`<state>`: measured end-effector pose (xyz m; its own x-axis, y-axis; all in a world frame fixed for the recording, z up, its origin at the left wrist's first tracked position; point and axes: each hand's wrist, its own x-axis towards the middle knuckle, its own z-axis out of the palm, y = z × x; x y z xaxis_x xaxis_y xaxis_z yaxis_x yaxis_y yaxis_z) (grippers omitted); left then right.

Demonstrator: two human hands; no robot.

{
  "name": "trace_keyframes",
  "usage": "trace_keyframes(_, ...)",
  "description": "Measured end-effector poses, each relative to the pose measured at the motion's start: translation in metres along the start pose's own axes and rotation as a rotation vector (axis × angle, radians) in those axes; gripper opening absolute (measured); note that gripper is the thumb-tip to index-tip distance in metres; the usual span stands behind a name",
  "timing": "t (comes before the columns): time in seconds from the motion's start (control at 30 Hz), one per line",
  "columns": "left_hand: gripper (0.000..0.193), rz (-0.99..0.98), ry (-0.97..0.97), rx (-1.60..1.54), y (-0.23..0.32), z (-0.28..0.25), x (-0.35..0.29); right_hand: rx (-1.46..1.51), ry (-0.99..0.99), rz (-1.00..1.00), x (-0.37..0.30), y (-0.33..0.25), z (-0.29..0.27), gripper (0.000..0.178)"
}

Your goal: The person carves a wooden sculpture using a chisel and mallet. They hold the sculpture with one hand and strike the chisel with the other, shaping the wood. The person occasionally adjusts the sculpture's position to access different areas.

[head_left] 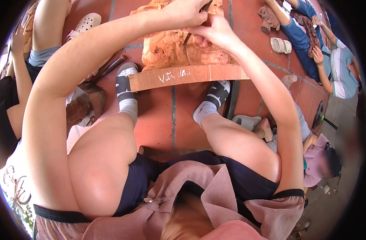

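A light orange-brown wood carving [163, 52] with a rough, chiselled surface lies in front of me. Its flat base [151, 81] faces me and bears white handwriting. A thin dark tool [187, 39], seemingly a carving chisel, slants across the carving, its lower end against or just above the wood. My left hand [193, 14] is closed around its upper part at the top edge of the view. Lower down, my right hand [217, 34] pinches the same tool, its fingers close to the wood. The fingers partly hide the shaft.
My feet in dark patterned sandals [127, 82] flank the base on red floor tiles [155, 128]. A tool with a dark handle [113, 66] lies left of it. Cream clogs [89, 23] are far left. At right, a person [343, 68] holds a dark brown carving [307, 28]; others sit nearby.
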<state>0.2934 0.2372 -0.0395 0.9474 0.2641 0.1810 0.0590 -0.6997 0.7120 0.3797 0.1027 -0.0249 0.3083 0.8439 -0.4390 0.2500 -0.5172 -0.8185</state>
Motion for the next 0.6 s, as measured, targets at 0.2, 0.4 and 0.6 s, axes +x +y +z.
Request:
trace_keyframes(0.2, 0.017, 0.041, 0.053, -0.126, 0.007, 0.003, -0.019, 0.085, -0.158, 0.04, -0.011, -0.007, 0.004, 0.022)
trace_keyframes(0.4, 0.017, -0.029, 0.06, -0.063, 0.001, 0.003, -0.008, 0.03, -0.091, 0.002, 0.01, 0.011, 0.002, 0.027)
trace_keyframes(0.6, 0.019, -0.096, 0.041, -0.16, 0.005, 0.006, -0.02, -0.039, -0.108, 0.072, -0.001, -0.003, 0.004, 0.025)
